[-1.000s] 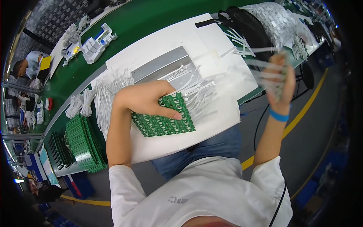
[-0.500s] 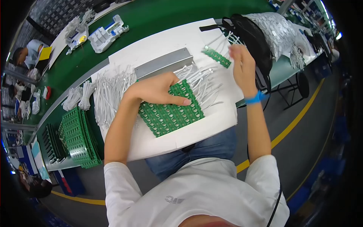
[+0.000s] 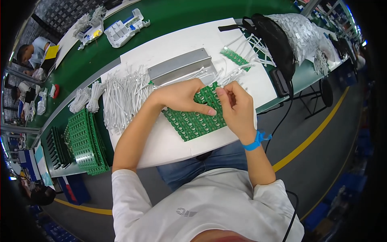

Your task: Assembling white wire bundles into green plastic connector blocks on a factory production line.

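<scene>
Panel in hand: the green circuit panel (image 3: 197,125) is tilted over the near part of a white sheet (image 3: 161,151), between our two hands.
Left hand: our left hand (image 3: 185,97) is clasped over the panel's upper edge, thumb pressed along its face; the other fingers are mostly hidden from us.
Right hand: our right hand (image 3: 238,107) appears closed in a pinch on the panel's right edge, near the upper corner; we cannot see exactly what sits between the fingertips.
Good handling: we judge it best to press the left thumb close to the pinched edge, so the panel does not flex, and to grip its margin rather than its parts.
In the way: white leads (image 3: 236,74) just beyond our right hand could snag; a grey metal channel (image 3: 181,66) sits just behind the left.
Far right: a narrow green strip (image 3: 236,58), then a black bag (image 3: 274,44).
Left side: we have loose white cables (image 3: 127,97) and stacked green boards (image 3: 84,141) on the green tabletop (image 3: 181,14).
</scene>
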Motion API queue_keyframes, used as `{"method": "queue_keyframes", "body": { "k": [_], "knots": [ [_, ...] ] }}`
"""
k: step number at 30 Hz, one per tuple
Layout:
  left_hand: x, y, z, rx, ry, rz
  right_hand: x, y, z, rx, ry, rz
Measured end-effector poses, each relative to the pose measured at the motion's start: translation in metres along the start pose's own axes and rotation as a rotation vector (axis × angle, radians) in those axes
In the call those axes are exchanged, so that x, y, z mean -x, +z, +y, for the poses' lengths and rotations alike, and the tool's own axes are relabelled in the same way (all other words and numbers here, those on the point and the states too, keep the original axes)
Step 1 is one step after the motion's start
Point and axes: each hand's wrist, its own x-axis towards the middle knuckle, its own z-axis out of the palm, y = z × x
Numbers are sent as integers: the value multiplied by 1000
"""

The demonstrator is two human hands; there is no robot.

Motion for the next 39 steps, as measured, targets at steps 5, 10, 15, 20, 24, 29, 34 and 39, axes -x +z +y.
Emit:
{"method": "queue_keyframes", "body": {
  "k": [5, 10, 15, 20, 24, 29, 34, 39],
  "knots": [
    [-2, 5, 4, -108, 123, -34, 0, 0, 1, 28, -22, -26],
    [-3, 13, 1, -83, 210, 52, -6, -7, 14, -282, 69, -181],
    [-4, 13, 11, -90, 114, -2, 0, -6, 15, -450, 136, -209],
    [-2, 13, 15, -60, 61, -11, 3, -2, 14, -541, 173, -224],
    [-2, 14, 8, -61, 37, 1, 4, 2, 18, -520, 191, -236],
    [-3, 14, 1, -133, 74, 38, 3, -3, 10, -85, 103, -119],
    [4, 14, -6, -123, -18, -50, 12, 3, 2, 153, -34, 35],
    [7, 13, -6, -77, 4, -92, 14, 7, -4, 256, -63, 127]
  ]
}}
